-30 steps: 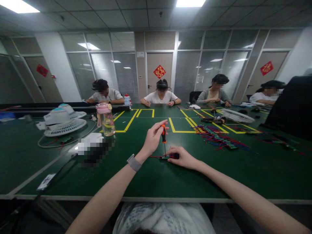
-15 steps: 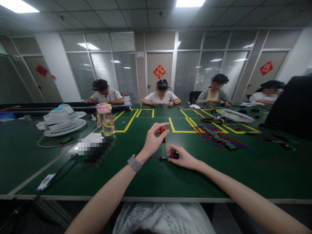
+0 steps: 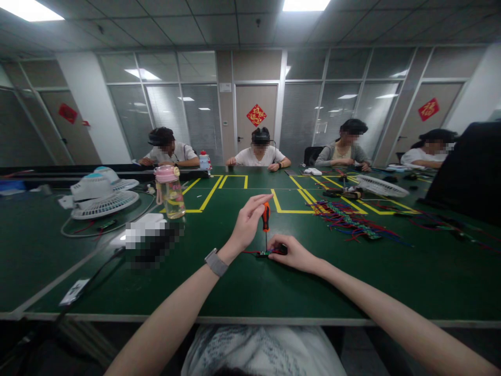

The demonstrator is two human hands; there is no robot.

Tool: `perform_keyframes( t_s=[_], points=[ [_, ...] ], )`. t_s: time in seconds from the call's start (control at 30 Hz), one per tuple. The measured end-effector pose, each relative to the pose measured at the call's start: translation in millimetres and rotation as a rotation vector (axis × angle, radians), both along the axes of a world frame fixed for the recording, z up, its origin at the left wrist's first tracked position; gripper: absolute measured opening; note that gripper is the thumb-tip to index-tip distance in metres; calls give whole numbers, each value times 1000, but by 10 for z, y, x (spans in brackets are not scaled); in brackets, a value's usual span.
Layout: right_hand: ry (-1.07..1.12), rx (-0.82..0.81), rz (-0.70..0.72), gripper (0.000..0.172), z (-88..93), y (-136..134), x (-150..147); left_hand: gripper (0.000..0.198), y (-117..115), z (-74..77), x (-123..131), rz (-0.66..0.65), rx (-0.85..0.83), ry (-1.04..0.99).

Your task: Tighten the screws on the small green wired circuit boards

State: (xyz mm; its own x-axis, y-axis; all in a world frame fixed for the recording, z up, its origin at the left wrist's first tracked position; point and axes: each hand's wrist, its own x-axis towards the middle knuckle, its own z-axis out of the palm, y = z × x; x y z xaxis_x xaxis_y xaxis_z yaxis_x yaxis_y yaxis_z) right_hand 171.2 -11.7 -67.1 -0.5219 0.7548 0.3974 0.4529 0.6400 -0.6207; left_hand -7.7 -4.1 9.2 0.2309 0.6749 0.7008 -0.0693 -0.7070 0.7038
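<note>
My left hand (image 3: 250,218), fingers pressed together, grips the orange and black handle of a screwdriver (image 3: 266,216). The screwdriver stands nearly upright, its thin shaft running down to a small green circuit board (image 3: 263,254) on the table. Whether the tip sits in a screw is too small to make out. My right hand (image 3: 291,251) is closed around the right end of the board, holding it down beside a dark part and some coloured wires. A red wire runs out to the left of the board.
Several wired circuit boards (image 3: 348,216) lie in a row to the right. At left are a pink-lidded bottle (image 3: 172,193), white fan parts (image 3: 104,201) and a white device with a cable (image 3: 146,227). Yellow tape (image 3: 211,193) marks the green table (image 3: 313,297). Several people sit opposite.
The fingers of my left hand have rolled on the handle, the thumb drawing back left. The screwdriver leans less and its handle has shifted slightly right. My right hand stays at the board.
</note>
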Motion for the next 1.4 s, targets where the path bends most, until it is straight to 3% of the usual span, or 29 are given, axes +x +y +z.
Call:
perform_keyframes(
  t_s=[0.1, 0.27, 0.43, 0.6, 0.77, 0.93, 1.1, 1.3, 1.4],
  points=[
    [8, -8, -5, 8, 3, -5, -6, 34, 3, -9, 12, -74, -82, -13],
    [3, 3, -2, 13, 5, 5, 0, 25, 1, -11, 1, 145, 59, 24],
    [-21, 12, 10, 12, 6, 18, 12, 35, 12, -16, 15, -90, -94, -55],
    [-8, -9, -15, 12, 1, 12, 5, 27, 19, -26, 18, 81, 11, -25],
    [15, -20, -20, 9, -18, 15, -1, 34, 16, -27, 29, -101, -116, -57],
    [40, 2, -31, 10, -57, 22, 5, 27, 12, -45, 21, 103, 10, 7],
    [10, 71, -34, 7, -35, -17, 16, 36, 45, -77, 25, 1, -61, -24],
    [-63, 157, 14, 10, 7, -46, 42, 33, 43, -81, 16, 250, 46, 22],
    [-63, 192, 51, 14, 10, -47, 41, 31, 23, -74, 16, 217, 47, 19]
  ],
)
